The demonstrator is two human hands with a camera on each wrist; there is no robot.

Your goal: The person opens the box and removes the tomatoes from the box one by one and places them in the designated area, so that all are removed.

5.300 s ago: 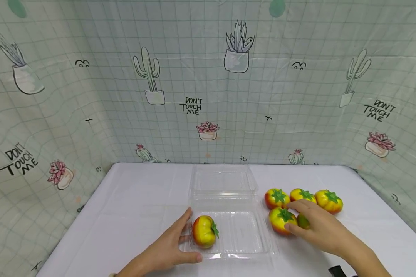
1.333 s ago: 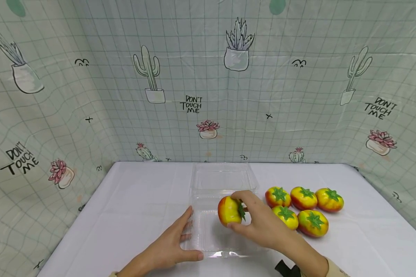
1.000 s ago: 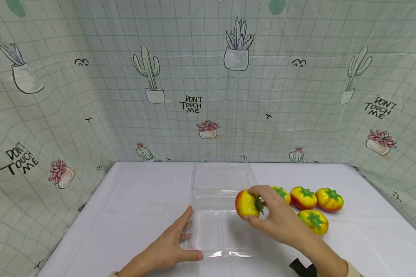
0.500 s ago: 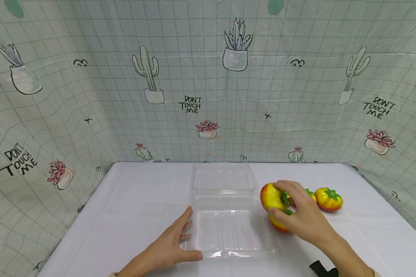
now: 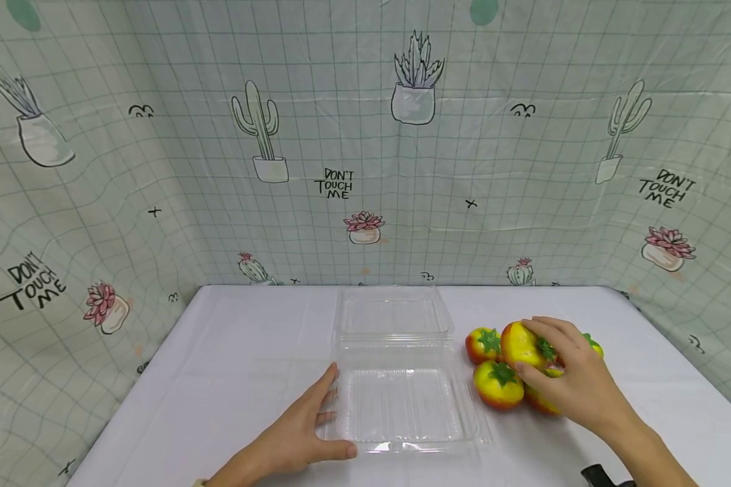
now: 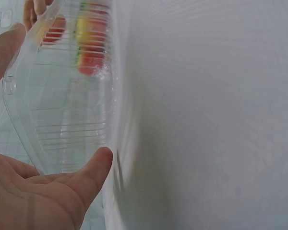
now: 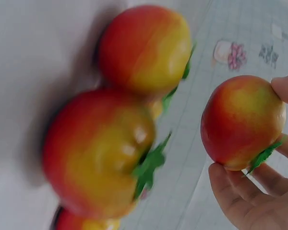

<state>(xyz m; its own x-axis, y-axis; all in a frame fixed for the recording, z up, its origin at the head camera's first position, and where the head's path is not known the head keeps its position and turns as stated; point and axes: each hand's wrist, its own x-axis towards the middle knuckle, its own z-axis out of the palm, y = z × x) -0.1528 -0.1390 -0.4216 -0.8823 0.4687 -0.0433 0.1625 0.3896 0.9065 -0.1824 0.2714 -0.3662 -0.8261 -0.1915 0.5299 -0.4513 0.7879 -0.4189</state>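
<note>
My right hand (image 5: 569, 372) grips a yellow-red toy tomato (image 5: 520, 343) with a green star-shaped top, its thumb and fingertips round the sides. In the right wrist view the held tomato (image 7: 242, 122) hangs apart from the others. Below it on the table sit several like tomatoes (image 5: 498, 385), some partly hidden by the hand. My left hand (image 5: 298, 429) rests at the left front corner of a clear plastic container (image 5: 402, 406), fingers mostly straight along its side and thumb by the front edge. The left wrist view shows the thumb (image 6: 93, 172) against the container wall.
The container's hinged lid (image 5: 392, 318) lies folded back behind the base. A white cloth covers the table (image 5: 250, 352). A cactus-print curtain (image 5: 365, 135) surrounds the back and sides. A black object (image 5: 600, 475) shows near the right wrist.
A tomato lay in the container at first; later my right hand holds one over the container and carries it right, above the group. My left hand stays at the container's corner.
</note>
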